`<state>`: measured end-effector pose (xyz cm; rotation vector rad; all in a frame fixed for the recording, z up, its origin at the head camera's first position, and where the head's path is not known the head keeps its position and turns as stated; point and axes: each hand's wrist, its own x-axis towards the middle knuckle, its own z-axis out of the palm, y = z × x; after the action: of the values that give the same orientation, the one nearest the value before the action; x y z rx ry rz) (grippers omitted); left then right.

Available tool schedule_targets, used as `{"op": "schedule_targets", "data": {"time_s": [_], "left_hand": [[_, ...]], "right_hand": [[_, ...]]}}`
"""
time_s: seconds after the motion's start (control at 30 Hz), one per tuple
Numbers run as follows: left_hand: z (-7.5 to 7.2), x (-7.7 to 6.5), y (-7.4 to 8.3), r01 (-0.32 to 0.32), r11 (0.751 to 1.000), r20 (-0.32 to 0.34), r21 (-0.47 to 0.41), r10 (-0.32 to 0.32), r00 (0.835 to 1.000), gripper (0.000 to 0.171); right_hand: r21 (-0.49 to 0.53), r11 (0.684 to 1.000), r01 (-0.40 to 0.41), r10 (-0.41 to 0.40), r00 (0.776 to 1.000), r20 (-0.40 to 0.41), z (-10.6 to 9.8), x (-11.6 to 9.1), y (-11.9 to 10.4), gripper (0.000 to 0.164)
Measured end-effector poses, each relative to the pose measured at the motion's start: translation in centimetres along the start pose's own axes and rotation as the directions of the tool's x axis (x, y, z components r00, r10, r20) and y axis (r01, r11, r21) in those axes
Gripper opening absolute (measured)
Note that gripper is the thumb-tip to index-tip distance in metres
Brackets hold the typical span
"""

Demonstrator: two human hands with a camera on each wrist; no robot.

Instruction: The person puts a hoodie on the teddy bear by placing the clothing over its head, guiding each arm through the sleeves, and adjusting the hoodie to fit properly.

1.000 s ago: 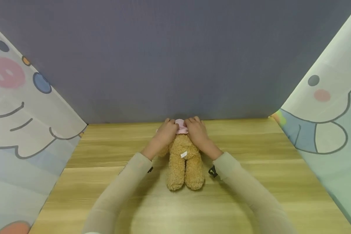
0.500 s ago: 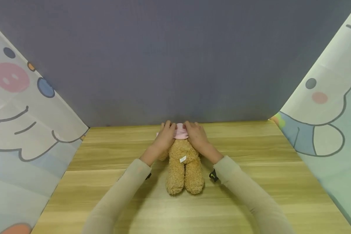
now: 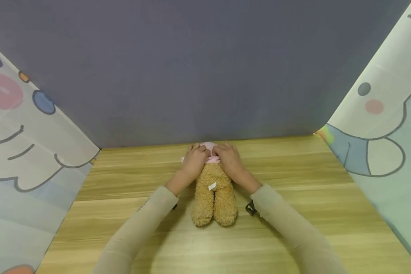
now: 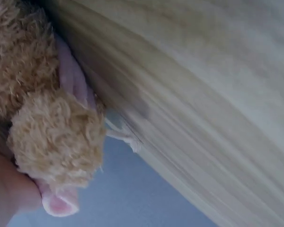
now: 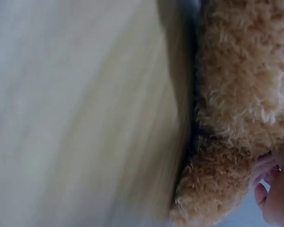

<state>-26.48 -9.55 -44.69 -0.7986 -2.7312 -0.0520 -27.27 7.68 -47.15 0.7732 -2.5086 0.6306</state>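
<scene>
1. Brown plush toy (image 3: 214,199): flat on wood-grain table (image 3: 123,232), legs twd person.
2. White tag (image 3: 212,186) just above legs; print too small to read.
3. Pink cloth (image 3: 213,160) at upper end: L hand (image 3: 194,160) + R hand (image 3: 228,160) grip it, fingers curled, hiding its sides.
4. Grey panel (image 3: 205,76) behind; cartoon-print sheet (image 3: 41,148) at L, another at R.

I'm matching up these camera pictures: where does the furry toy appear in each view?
Head: the furry toy is in the lower middle.
Left wrist: the furry toy fills the upper left and reaches down the left side.
Right wrist: the furry toy runs down the right side.
Shared landmark: the wooden tabletop, visible in all three.
</scene>
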Motion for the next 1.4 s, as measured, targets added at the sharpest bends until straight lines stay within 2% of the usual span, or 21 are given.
{"op": "schedule_targets", "data": {"time_s": [0.13,0.27,0.3,0.43,0.53,0.63,0.7,0.8,0.9,1.03,1.13,1.17,1.2,1.3,1.37,1.4], "left_hand": [[0.1,-0.1,0.3,-0.008,0.998,-0.025,0.060,0.009,1.000,0.006],[0.5,0.0,0.3,-0.015,0.994,-0.039,0.113,0.019,0.999,0.019],[0.5,0.1,0.2,-0.014,0.994,-0.049,0.104,0.020,0.999,0.024],[0.5,0.6,-0.2,-0.008,1.000,-0.063,0.012,0.009,0.998,0.046],[0.4,1.0,-0.3,0.023,0.997,-0.039,-0.077,-0.026,0.999,0.048],[0.2,1.1,-0.2,0.048,0.991,-0.018,-0.126,-0.051,0.999,0.033],[0.1,1.0,-0.1,0.039,0.991,-0.025,-0.128,-0.043,0.999,0.025],[-0.1,1.1,0.3,0.005,0.994,-0.058,-0.111,-0.011,0.998,0.020],[-0.4,1.2,0.8,-0.036,0.998,-0.087,-0.051,0.031,0.996,0.017],[-0.7,1.0,1.4,-0.093,0.995,-0.071,0.041,0.096,0.993,0.016],[-0.8,0.8,1.7,-0.150,0.986,-0.056,0.077,0.154,0.986,0.020],[-0.8,0.7,1.8,-0.177,0.980,-0.065,0.091,0.183,0.981,0.021],[-0.9,0.6,1.8,-0.205,0.974,-0.077,0.100,0.213,0.974,0.021],[-0.8,0.2,2.1,-0.282,0.949,-0.119,0.141,0.299,0.947,0.016],[-0.6,-0.1,2.4,-0.307,0.937,-0.151,0.167,0.332,0.931,0.011],[-0.5,-0.2,2.5,-0.305,0.937,-0.161,0.173,0.332,0.929,0.010]], "right_hand": [[-0.035,0.999,0.017,-0.016,1.000,0.011,-0.2,0.1,-0.1,0.030],[-0.067,0.996,-0.051,0.057,0.994,0.094,-0.8,0.2,0.0,0.021],[-0.069,0.995,-0.070,0.078,0.989,0.123,-0.9,0.3,0.1,0.024],[-0.042,0.993,-0.112,0.119,0.965,0.234,-1.6,1.1,0.6,0.058],[-0.018,0.995,-0.102,0.103,0.962,0.251,-1.8,1.6,1.2,0.068],[0.005,0.998,-0.058,0.055,0.975,0.216,-1.9,1.4,1.6,0.053],[0.011,1.000,-0.009,0.007,0.984,0.177,-1.8,1.0,1.7,0.039],[0.005,0.998,0.067,-0.067,0.991,0.117,-1.9,0.6,1.8,0.029],[-0.012,0.992,0.129,-0.128,0.990,0.060,-2.0,0.3,2.0,0.033],[-0.028,0.985,0.173,-0.171,0.983,0.064,-2.3,0.0,2.2,0.035],[-0.026,0.991,0.131,-0.127,0.985,0.119,-2.5,-0.1,2.4,0.027],[-0.018,0.994,0.106,-0.102,0.983,0.150,-2.7,0.0,2.6,0.028],[0.000,0.997,0.072,-0.071,0.979,0.192,-3.0,0.1,2.6,0.037],[0.078,0.997,-0.017,-0.011,0.942,0.336,-3.8,0.8,2.9,0.064],[0.107,0.994,-0.035,-0.012,0.914,0.406,-4.3,1.2,3.1,0.071],[0.114,0.993,-0.034,-0.018,0.905,0.424,-4.5,1.4,3.1,0.070]]}}
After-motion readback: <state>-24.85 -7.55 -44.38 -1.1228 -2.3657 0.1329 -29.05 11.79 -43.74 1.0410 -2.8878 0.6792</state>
